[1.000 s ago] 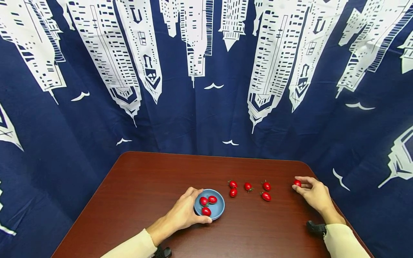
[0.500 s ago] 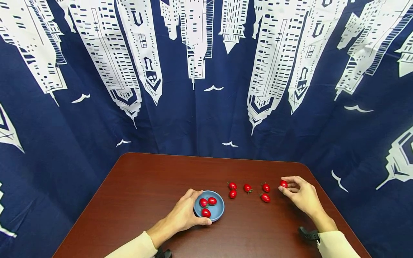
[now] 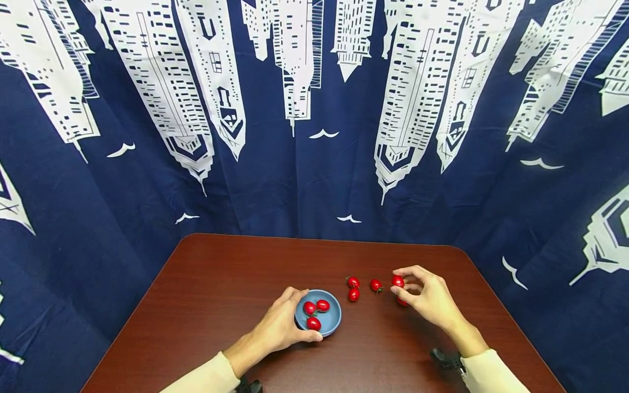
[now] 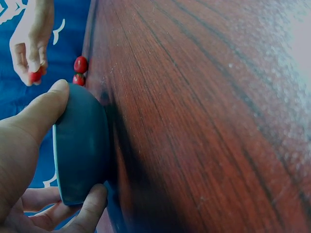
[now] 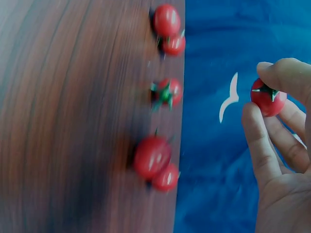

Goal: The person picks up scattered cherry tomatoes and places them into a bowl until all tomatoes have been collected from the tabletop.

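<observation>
Tomato [image 3: 397, 280] in R hand [image 3: 431, 298], bowl [image 3: 332, 315] gripped (L hand [image 3: 280, 323])

One loose tomato [image 3: 402, 302] partly hidden, both sleeves [image 3: 493, 373] cut off by the bottom edge

Glossy wood-grain worktop [image 3: 236, 262], matt cloth backdrop [image 3: 265, 180]
Bowl [image 3: 332, 322]: smooth, low sheen. Tomatoes [image 3: 313, 323]: smooth skins, visibly glossy.

Bright, softly shadowed in head view. Glaring white on desk [image 4: 204, 97] in left wrist view, dark beside bowl [image 4: 82, 145]. Blurred around tomatoes [image 5: 152, 158] in right wrist view.
</observation>
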### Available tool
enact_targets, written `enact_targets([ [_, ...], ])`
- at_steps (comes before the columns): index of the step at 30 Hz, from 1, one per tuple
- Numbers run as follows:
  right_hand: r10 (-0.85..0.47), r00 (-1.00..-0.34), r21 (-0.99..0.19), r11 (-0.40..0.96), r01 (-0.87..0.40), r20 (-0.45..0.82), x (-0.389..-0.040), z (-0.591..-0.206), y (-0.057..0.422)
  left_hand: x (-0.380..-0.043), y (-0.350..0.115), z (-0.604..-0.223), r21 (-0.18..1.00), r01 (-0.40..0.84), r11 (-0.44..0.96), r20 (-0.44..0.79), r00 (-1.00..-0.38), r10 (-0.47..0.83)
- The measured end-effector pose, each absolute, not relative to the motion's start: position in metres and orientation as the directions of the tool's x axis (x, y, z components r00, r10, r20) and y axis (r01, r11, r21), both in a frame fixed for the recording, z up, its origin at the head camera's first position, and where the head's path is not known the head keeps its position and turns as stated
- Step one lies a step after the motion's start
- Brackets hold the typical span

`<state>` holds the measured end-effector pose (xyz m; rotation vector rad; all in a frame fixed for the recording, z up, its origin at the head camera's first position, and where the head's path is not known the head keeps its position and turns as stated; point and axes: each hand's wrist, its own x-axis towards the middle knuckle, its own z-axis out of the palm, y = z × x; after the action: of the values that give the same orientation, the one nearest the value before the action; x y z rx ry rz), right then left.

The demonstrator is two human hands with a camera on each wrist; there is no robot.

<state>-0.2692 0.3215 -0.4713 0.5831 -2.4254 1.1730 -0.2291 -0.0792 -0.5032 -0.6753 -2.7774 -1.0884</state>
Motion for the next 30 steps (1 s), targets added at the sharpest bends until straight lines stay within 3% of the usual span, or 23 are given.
enact_targets([
  [6, -0.272, -0.820, -0.620, 0.547, -0.562, 0.503, -0.270, -0.464, 0.294, -0.234, -0.081, -0.508, 0.608, 0.482, 0.631, 0.299, -0.875, 0.380],
  [14, -0.359, -0.804, -0.615, 0.518, -0.594, 0.474, -0.269, -0.464, 0.262, -0.233, -0.080, -0.499, 0.617, 0.430, 0.659, 0.238, -0.900, 0.364],
  [30, -0.534, -0.687, -0.545, 0.427, -0.722, 0.492, -0.264, -0.469, 0.210, -0.231, -0.081, -0.504, 0.626, 0.421, 0.656, 0.221, -0.903, 0.368],
])
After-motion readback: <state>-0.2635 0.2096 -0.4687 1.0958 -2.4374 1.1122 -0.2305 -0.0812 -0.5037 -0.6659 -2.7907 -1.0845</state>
